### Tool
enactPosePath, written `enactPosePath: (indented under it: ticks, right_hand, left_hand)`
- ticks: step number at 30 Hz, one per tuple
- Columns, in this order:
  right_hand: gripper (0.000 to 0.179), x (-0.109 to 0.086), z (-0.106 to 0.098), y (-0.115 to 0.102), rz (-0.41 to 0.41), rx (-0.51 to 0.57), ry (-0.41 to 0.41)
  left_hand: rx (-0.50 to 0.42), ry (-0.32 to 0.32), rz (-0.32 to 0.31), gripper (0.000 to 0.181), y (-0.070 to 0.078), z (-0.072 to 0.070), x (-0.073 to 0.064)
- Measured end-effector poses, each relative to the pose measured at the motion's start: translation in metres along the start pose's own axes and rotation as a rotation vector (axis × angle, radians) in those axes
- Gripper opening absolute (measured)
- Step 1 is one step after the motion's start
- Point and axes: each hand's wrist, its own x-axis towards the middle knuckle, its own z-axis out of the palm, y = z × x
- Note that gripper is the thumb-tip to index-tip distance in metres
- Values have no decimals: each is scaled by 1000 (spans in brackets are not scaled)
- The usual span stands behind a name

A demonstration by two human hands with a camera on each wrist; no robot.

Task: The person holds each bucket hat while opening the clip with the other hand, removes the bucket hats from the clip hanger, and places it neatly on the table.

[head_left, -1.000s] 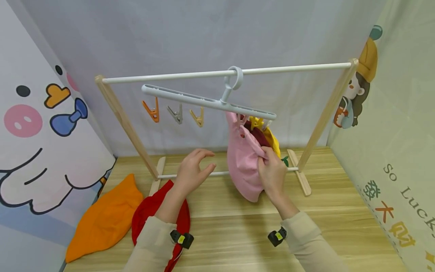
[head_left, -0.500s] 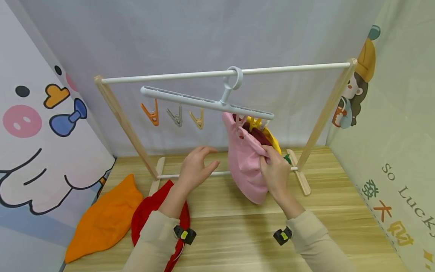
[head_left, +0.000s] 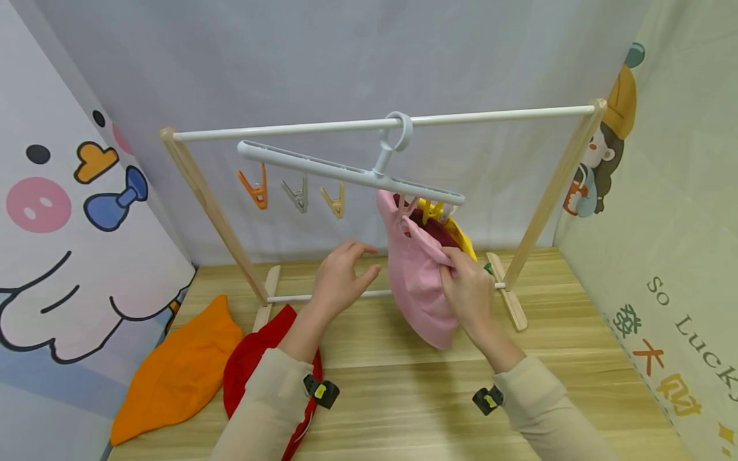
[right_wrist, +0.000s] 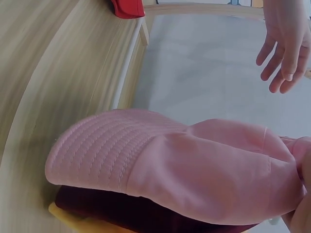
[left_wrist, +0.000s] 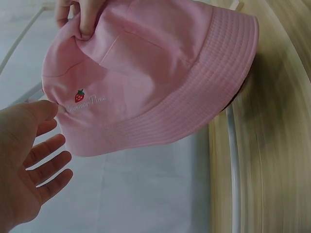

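A pink bucket hat (head_left: 418,288) hangs under the right half of a pale grey hanger (head_left: 323,166), at a pink clip (head_left: 407,206). My right hand (head_left: 469,285) pinches the hat's fabric on its right side. In the left wrist view the pink bucket hat (left_wrist: 141,73) shows a strawberry embroidery with lettering. Left of it, my left hand (head_left: 341,278) holds nothing, its fingers relaxed and thumb apart. Behind the pink hat, a dark red hat (head_left: 445,235) and a yellow hat (head_left: 463,240) are partly hidden, near a yellow clip (head_left: 432,211).
An orange clip (head_left: 254,189), a grey clip (head_left: 298,195) and a tan clip (head_left: 334,202) hang below the hanger's left half. The hanger hooks over the rack's white rod (head_left: 501,116). An orange hat (head_left: 179,371) and a red hat (head_left: 248,365) lie at the table's left.
My left hand has moved right, closer to the pink bucket hat. My right hand has shifted slightly right, still pinching the hat, whose lower part has swung a little right.
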Motion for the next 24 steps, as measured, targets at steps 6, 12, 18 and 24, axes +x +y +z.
enactPosePath:
  ticks: [6,12,18,24]
  right_hand:
    - [17,3,-4,2,-49,-10,-16]
    - [15,6,-9,1,-84,-25,-38]
    - [14,9,-12,0,-127,-24,-68]
    - [16,10,-14,-1,-149,-29,-81]
  left_hand:
    - [9,-20,-10,26,3,0,6]
    - [1,-9,-8,25,6,0,11]
    - [-3,15,-5,26,10,1,16]
    - [-9,61,-19,30,13,2,22]
